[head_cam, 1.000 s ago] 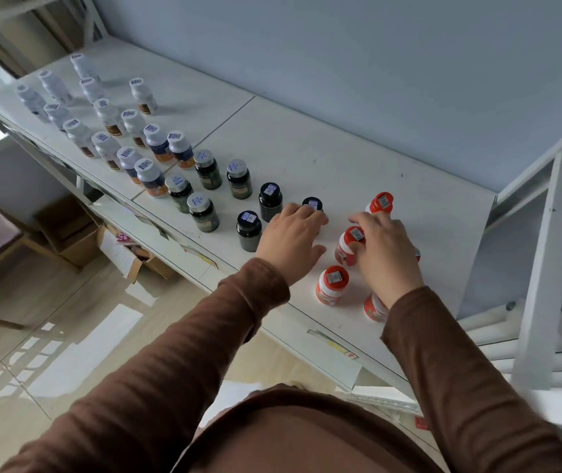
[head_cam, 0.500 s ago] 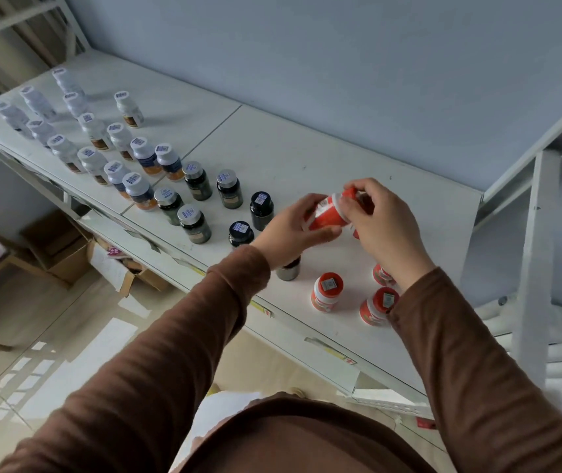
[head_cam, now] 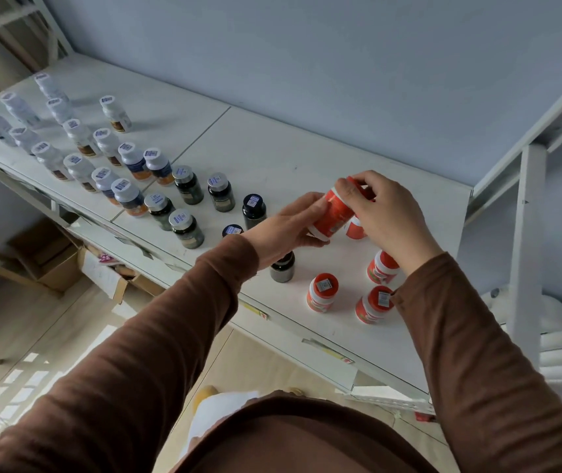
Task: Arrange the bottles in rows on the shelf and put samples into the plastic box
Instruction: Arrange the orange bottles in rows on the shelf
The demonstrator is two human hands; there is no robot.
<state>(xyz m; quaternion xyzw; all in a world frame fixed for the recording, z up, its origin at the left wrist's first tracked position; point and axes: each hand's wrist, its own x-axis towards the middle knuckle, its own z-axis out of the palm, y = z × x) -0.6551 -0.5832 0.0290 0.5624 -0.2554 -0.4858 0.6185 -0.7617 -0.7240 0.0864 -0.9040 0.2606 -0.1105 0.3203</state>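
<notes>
An orange-and-white bottle (head_cam: 332, 216) is tilted in the air above the white shelf (head_cam: 307, 158). My left hand (head_cam: 290, 227) grips its body from below. My right hand (head_cam: 385, 209) is closed over its red cap. Three more orange bottles stand on the shelf at the right: one (head_cam: 322, 291), one (head_cam: 373, 303) and one (head_cam: 382, 266) partly behind my right wrist. A fourth orange one (head_cam: 356, 230) shows under my right hand. Dark bottles (head_cam: 254, 209) stand in two rows to the left; one (head_cam: 283, 268) sits under my left wrist. White bottles (head_cam: 78, 138) fill the far left.
The shelf's front edge (head_cam: 272, 319) runs diagonally below the bottles. A white upright post (head_cam: 525, 254) stands at the right end. Cardboard boxes (head_cam: 54, 261) lie on the floor under the shelf. The back strip of the shelf along the blue wall holds nothing.
Both hands left the standing bottles, picked up one orange bottle and raised it. It is now tilted further, with my right hand on its cap. The view shifted slightly.
</notes>
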